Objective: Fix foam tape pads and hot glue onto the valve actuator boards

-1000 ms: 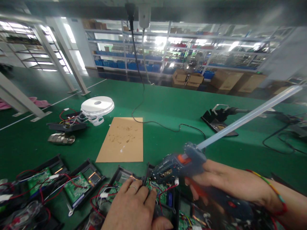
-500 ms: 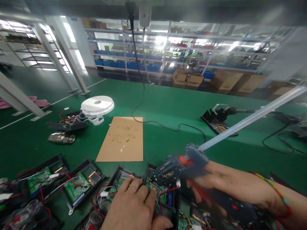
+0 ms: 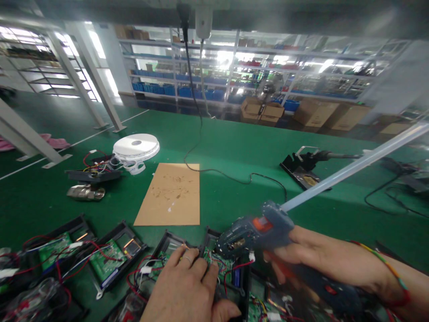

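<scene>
My right hand (image 3: pixel 295 255) is wrapped around the handle of a dark blue glue gun (image 3: pixel 258 230). A long translucent glue stick (image 3: pixel 355 165) sticks out of its back end. The gun's nozzle end points down into an open black plastic case (image 3: pixel 246 293) holding a green circuit board (image 3: pixel 228 273) and red wires. Over the left side of that case lies my left hand (image 3: pixel 187 281), its fingers bent and its thumb near the case's lower edge, gripping it. The hand hides part of this case and of the neighbouring case (image 3: pixel 167 241).
More open cases with circuit boards (image 3: pixel 107 264) line the front left. Beyond lie a stained cardboard sheet (image 3: pixel 174 197), a white reel (image 3: pixel 136 145), a metal valve fitting (image 3: pixel 85 192) with a wired case, and a soldering iron stand (image 3: pixel 301 170). A black cable (image 3: pixel 228 173) crosses the green tabletop.
The glue gun and my right hand have shifted very slightly to the right. My left hand stays in place on the case.
</scene>
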`<state>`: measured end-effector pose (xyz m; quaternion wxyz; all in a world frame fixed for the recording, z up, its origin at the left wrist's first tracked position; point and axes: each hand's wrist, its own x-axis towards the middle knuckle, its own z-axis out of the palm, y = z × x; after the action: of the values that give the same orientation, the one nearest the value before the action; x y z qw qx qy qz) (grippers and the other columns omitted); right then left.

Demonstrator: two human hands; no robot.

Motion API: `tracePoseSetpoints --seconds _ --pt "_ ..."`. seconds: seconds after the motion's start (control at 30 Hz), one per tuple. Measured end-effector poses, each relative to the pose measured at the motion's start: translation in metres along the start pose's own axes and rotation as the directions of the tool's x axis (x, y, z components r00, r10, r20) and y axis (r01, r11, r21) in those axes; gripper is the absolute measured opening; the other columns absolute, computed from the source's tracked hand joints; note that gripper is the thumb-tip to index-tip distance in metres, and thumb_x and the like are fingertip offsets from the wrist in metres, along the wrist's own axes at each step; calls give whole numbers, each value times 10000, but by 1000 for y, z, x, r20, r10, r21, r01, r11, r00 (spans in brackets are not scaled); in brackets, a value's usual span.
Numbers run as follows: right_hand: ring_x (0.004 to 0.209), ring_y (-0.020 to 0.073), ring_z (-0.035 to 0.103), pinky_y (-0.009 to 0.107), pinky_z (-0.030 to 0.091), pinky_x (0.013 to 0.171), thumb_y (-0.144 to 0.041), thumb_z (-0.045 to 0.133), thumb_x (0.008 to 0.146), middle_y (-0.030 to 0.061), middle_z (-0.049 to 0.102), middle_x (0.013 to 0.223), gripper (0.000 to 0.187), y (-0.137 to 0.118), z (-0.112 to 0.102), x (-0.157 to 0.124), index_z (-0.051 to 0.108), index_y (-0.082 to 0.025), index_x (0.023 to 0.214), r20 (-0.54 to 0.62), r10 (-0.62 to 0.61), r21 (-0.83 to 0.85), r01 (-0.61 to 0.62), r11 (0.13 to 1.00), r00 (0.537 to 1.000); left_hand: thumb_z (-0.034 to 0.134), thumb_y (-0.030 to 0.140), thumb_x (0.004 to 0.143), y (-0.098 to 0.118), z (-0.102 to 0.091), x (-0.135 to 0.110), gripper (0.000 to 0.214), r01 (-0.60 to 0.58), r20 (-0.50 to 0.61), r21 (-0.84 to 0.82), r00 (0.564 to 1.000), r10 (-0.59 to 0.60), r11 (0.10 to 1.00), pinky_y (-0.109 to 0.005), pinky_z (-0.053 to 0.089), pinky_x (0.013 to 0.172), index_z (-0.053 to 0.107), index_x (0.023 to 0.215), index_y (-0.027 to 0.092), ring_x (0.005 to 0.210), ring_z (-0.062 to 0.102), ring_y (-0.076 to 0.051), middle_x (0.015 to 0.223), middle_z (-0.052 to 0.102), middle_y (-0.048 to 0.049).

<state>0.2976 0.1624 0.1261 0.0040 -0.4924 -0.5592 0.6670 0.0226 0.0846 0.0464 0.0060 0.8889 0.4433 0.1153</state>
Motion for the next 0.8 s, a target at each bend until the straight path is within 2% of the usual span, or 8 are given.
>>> tracePoseSetpoints --seconds 0.17,0.37,0.57,0.7,0.8 --pt "463 70 531 149 441 450 -634 600 838 25 622 667 511 6 -2 -1 685 -131 839 12 3 -20 -3 1000 1000 481 660 920 0 -2 1 590 3 -2 -16 1000 -3 1000 -552 598 857 730 1125 166 982 707 -357 998 762 -97" --pt "465 80 519 158 435 449 -606 593 842 12 588 620 485 0 4 -5 691 -137 772 -5 -18 -23 18 1000 1000 513 660 903 0 -3 1 573 22 -16 -42 1000 -23 999 -540 579 872 734 1113 175 976 702 -355 981 763 -97" --pt "467 71 543 149 441 442 -603 674 784 30 659 695 479 4 8 -10 712 -129 840 -78 33 97 -25 995 996 480 658 921 0 -1 -1 576 48 13 -64 999 -48 997 -558 557 910 714 1157 187 1027 684 -356 1019 757 -96" --pt "489 87 584 158 445 432 -576 702 781 47 712 794 445 13 10 -16 698 -155 925 -139 14 210 16 977 990 504 646 915 2 -3 -2 564 73 26 -80 997 -71 994 -573 558 905 719 1146 177 1027 683 -364 1018 755 -109" --pt "498 91 583 165 440 430 -610 677 786 72 722 873 499 19 10 -21 668 -162 1005 -143 -22 275 61 959 990 514 638 914 4 -8 1 548 97 69 -93 994 -91 991 -591 556 911 714 1146 184 1050 678 -366 1041 754 -106"
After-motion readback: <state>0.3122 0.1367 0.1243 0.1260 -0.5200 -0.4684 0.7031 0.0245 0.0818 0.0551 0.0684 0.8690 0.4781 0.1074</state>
